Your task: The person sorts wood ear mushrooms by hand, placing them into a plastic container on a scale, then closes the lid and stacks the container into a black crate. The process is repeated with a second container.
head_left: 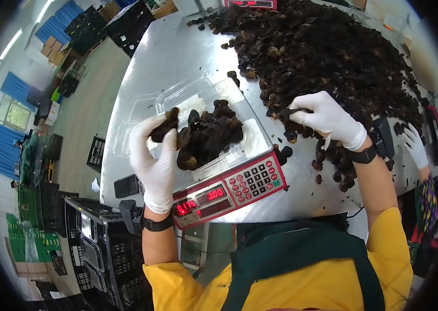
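My left hand, in a white glove, pinches a few dark brown pieces at the left edge of a clear plastic container. Inside the container lies a heap of the same pieces. The container rests on a scale with a red frame, a keypad and lit red digits. My right hand, gloved too, has its fingers closed round dark pieces at the near left edge of a large dark pile on the metal table.
A phone-like black object lies at the table's left edge. A co-worker's gloved hand is at the right side of the pile. A second red display stands at the far edge. Black crates stand at lower left.
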Demonstrator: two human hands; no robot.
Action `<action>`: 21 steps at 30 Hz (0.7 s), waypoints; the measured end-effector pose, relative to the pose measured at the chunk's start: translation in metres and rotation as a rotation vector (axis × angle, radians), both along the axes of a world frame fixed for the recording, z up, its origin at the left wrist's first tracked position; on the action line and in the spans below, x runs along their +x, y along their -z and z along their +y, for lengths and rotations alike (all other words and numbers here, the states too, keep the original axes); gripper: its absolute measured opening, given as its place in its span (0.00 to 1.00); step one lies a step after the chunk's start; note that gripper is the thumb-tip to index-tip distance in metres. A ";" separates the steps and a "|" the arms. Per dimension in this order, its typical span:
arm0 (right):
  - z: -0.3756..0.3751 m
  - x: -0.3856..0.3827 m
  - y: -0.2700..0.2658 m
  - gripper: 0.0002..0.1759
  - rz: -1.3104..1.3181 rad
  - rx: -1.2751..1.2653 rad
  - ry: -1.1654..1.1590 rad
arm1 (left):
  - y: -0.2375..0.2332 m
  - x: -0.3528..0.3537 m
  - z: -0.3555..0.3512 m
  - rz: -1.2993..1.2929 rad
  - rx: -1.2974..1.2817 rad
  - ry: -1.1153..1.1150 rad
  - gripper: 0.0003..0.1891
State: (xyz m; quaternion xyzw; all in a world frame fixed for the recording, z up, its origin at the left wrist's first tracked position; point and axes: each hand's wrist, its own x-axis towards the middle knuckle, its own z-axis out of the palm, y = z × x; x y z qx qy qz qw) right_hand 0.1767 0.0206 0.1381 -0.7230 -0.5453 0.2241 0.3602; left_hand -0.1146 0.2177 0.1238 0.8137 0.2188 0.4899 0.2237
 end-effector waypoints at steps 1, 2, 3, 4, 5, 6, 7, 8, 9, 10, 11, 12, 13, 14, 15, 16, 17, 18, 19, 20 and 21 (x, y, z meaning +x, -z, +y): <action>0.002 -0.002 -0.001 0.13 0.023 -0.015 -0.001 | 0.001 0.004 0.004 0.149 0.099 0.023 0.16; 0.003 -0.003 -0.001 0.13 0.047 -0.029 -0.004 | 0.001 0.007 0.007 0.298 0.199 0.042 0.16; 0.004 0.000 0.007 0.14 0.032 -0.009 -0.021 | 0.003 0.005 0.003 0.472 0.169 0.059 0.16; 0.001 0.001 0.009 0.14 0.028 -0.006 -0.016 | 0.007 0.004 0.002 0.509 0.245 0.074 0.18; -0.002 0.002 0.010 0.14 0.069 -0.035 0.009 | 0.005 0.002 0.003 0.511 0.186 0.088 0.19; -0.004 0.004 0.012 0.15 0.112 -0.064 0.032 | 0.001 -0.001 0.006 0.515 0.128 0.101 0.20; -0.008 0.012 0.015 0.15 0.089 -0.063 0.023 | 0.000 -0.003 0.009 0.428 0.010 0.110 0.20; -0.014 0.018 0.023 0.14 0.108 -0.102 0.100 | -0.001 -0.007 0.012 0.340 -0.110 0.114 0.20; -0.020 0.029 0.037 0.14 0.085 -0.136 0.153 | -0.007 -0.011 0.018 0.315 -0.215 0.113 0.21; -0.027 0.040 0.049 0.14 0.061 -0.172 0.202 | -0.015 -0.016 0.025 0.306 -0.228 0.113 0.20; -0.032 0.044 0.056 0.15 0.001 -0.215 0.247 | -0.025 -0.020 0.031 0.333 -0.247 0.106 0.20; -0.038 0.048 0.065 0.15 -0.058 -0.259 0.290 | -0.031 -0.023 0.039 0.362 -0.269 0.098 0.20; -0.046 0.059 0.088 0.16 -0.288 -0.143 0.253 | -0.032 -0.026 0.052 0.349 -0.305 0.092 0.20; -0.051 0.064 0.098 0.16 -0.388 -0.199 0.275 | -0.031 -0.029 0.069 0.363 -0.307 0.105 0.20; -0.056 0.073 0.109 0.15 -0.446 -0.164 0.267 | -0.033 -0.031 0.083 0.394 -0.316 0.107 0.19; -0.061 0.079 0.119 0.15 -0.500 -0.133 0.255 | -0.033 -0.031 0.095 0.429 -0.331 0.107 0.19; -0.064 0.082 0.118 0.15 -0.507 -0.184 0.228 | -0.031 -0.027 0.104 0.465 -0.365 0.098 0.21; -0.067 0.086 0.120 0.15 -0.570 -0.136 0.181 | -0.030 -0.025 0.113 0.501 -0.399 0.089 0.23; -0.065 0.079 0.111 0.16 -0.514 -0.121 0.175 | -0.030 -0.020 0.117 0.553 -0.470 0.031 0.27; -0.062 0.074 0.101 0.17 -0.462 -0.101 0.178 | -0.030 -0.012 0.119 0.602 -0.531 -0.024 0.31; -0.060 0.074 0.098 0.17 -0.549 -0.042 0.180 | -0.028 -0.004 0.123 0.604 -0.538 -0.037 0.31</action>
